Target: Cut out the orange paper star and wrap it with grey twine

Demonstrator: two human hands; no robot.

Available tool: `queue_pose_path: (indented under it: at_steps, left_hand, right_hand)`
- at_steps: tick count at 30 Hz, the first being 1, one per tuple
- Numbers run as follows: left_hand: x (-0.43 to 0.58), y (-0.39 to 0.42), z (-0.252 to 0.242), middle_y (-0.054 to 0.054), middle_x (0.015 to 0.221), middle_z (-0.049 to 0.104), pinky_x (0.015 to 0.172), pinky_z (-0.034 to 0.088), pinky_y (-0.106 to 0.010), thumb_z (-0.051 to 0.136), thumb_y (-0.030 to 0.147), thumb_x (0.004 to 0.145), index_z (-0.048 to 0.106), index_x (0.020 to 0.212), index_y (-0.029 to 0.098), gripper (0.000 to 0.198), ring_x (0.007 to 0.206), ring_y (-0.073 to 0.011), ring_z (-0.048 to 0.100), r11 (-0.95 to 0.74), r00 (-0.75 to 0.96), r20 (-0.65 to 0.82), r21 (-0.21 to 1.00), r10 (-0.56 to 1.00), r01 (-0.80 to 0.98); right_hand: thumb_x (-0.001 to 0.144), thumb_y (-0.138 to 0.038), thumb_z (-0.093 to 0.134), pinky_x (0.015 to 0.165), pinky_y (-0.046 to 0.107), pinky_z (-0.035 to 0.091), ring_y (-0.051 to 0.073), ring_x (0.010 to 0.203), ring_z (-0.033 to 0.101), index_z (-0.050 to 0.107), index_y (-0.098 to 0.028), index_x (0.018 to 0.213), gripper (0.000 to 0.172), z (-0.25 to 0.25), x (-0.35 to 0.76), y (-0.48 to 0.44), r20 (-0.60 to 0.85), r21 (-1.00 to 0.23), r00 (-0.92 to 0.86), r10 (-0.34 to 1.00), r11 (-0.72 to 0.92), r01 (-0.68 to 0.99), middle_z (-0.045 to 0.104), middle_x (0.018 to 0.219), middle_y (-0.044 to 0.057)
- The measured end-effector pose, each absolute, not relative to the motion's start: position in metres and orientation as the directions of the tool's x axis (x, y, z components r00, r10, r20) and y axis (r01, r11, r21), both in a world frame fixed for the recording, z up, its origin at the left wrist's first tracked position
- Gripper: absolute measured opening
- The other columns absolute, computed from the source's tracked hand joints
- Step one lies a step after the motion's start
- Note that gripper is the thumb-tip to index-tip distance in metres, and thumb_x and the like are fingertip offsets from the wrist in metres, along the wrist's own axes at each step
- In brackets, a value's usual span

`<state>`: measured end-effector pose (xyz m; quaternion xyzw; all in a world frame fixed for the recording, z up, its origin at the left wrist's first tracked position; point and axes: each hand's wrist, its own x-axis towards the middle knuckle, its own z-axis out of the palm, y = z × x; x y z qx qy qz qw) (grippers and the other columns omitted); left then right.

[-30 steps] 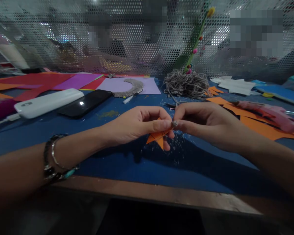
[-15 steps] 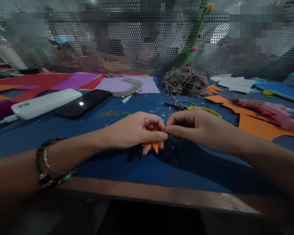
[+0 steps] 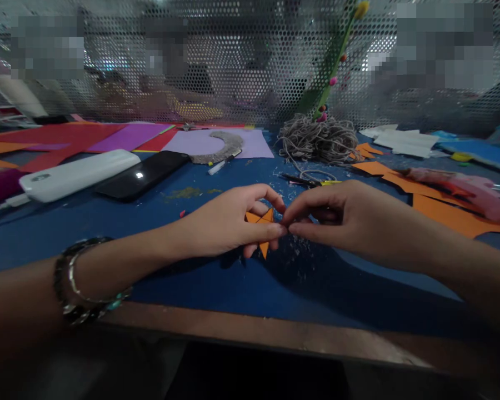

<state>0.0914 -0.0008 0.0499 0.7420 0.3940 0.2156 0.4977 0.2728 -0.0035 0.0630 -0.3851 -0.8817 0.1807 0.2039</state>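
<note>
Near the middle of the view, my left hand (image 3: 244,219) holds a small orange paper star (image 3: 260,218) between thumb and fingers. Lines cross the star's face, and one point sticks out below my thumb. My right hand (image 3: 333,214) is closed in a pinch right beside it, its fingertips meeting those of my left hand at the star's right side. Whatever lies between the right fingertips is hidden. Behind my right hand, scissors (image 3: 329,182) with yellow handles lie partly covered on the blue table (image 3: 216,283).
A black phone (image 3: 150,173) with its light on and a white device (image 3: 81,175) lie left. Behind are coloured sheets, a grey crescent (image 3: 223,149), a pen (image 3: 225,162) and a yarn heap (image 3: 316,139). Orange paper (image 3: 437,214) and a pink glue gun (image 3: 462,186) lie right.
The star has turned in my left hand, so more of its face shows. My left index finger has lifted, and my right hand has shifted slightly right, still pinched.
</note>
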Motion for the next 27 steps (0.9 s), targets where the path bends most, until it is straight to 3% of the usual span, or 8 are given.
queue_pose_path:
  at_steps: [6, 18, 22, 27]
  left_hand:
    - [0.092, -0.001, 0.049, 0.005, 0.063, 0.058, 0.038, 0.038, -0.011, 0.052, 0.019, 0.078, 0.050, 0.085, 0.017, 0.008, 0.038, -0.0018, 0.046, -0.236, 0.633, -0.066, 0.894, 0.771, 0.380]
    - [0.095, 0.001, 0.048, 0.006, 0.057, 0.057, 0.038, 0.037, -0.011, 0.053, 0.012, 0.074, 0.055, 0.064, 0.014, 0.010, 0.036, -0.0010, 0.044, -0.207, 0.658, -0.075, 0.917, 0.749, 0.340]
    - [0.095, 0.002, 0.048, 0.008, 0.052, 0.054, 0.037, 0.035, -0.010, 0.054, 0.012, 0.076, 0.054, 0.061, 0.013, 0.015, 0.037, -0.0011, 0.045, -0.200, 0.677, -0.034, 0.944, 0.735, 0.264]
    - [0.094, 0.003, 0.051, 0.009, 0.048, 0.054, 0.041, 0.035, -0.008, 0.058, 0.005, 0.072, 0.052, 0.060, 0.012, 0.015, 0.039, -0.0007, 0.049, -0.166, 0.624, 0.011, 0.968, 0.781, 0.191]
  right_hand:
    - [0.076, -0.019, 0.053, 0.050, 0.020, 0.031, 0.006, 0.048, 0.040, 0.061, -0.018, 0.089, 0.015, 0.064, 0.273, -0.006, 0.306, -0.388, -0.615, 0.726, 0.685, 0.616, 0.049, 0.058, -0.005]
    - [0.077, -0.016, 0.052, 0.050, 0.019, 0.036, 0.006, 0.054, 0.047, 0.054, -0.016, 0.083, 0.006, 0.055, 0.263, -0.011, 0.401, -0.519, -0.567, 0.719, 0.689, 0.506, 0.057, 0.068, -0.003]
    - [0.078, -0.014, 0.052, 0.049, 0.018, 0.035, 0.005, 0.053, 0.047, 0.056, -0.017, 0.082, 0.006, 0.058, 0.262, -0.018, 0.464, -0.407, -0.596, 0.656, 0.755, 0.514, 0.057, 0.066, -0.004]
    - [0.080, -0.013, 0.048, 0.052, 0.020, 0.037, 0.008, 0.058, 0.052, 0.057, -0.018, 0.083, 0.011, 0.058, 0.262, -0.022, 0.543, -0.174, -0.654, 0.527, 0.833, 0.526, 0.060, 0.070, -0.001]
